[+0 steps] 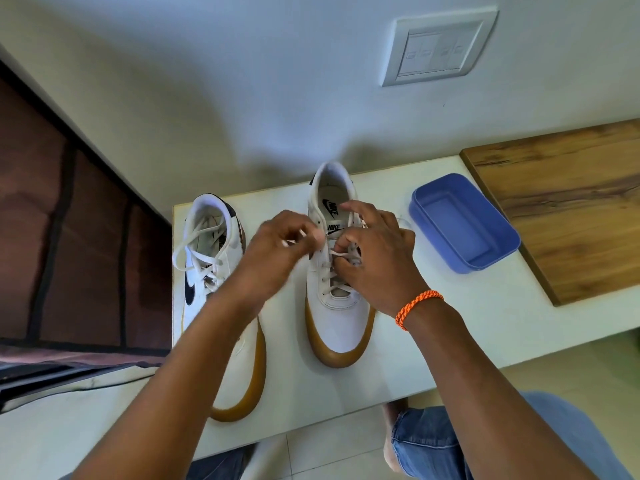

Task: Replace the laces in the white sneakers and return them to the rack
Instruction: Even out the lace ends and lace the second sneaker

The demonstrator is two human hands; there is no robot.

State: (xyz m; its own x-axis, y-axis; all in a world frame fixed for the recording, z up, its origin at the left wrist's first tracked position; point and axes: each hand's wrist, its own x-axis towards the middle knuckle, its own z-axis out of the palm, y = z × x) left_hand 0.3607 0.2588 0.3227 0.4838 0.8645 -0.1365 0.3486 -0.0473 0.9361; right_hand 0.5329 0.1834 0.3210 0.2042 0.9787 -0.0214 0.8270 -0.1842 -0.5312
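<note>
Working down from the biggest item, we note the white table (433,334) against the wall, with a wooden board (568,209) at its right end and a blue plastic tub (464,223) just beside that board. Two white sneakers stand side by side on the table, toes toward us. The left sneaker (225,271) appears already laced, its lace ends lying loose over the opening. The right sneaker (337,289) is the one in hand.

Our left hand (277,251) pinches the tip of the lace (336,254) between curled fingers, just beside the upper eyelets. Our right hand (377,258) rests over the tongue, fingers curled round the other strand of the lace. Motion blur hides the exact finger placement.

Judgement: lacing of the second sneaker is near its top; lower eyelets look filled. The next move likely calls for threading the tip through a remaining upper eyelet and drawing both strands even. The rack is not in view, so the return step is not yet begun.
</note>
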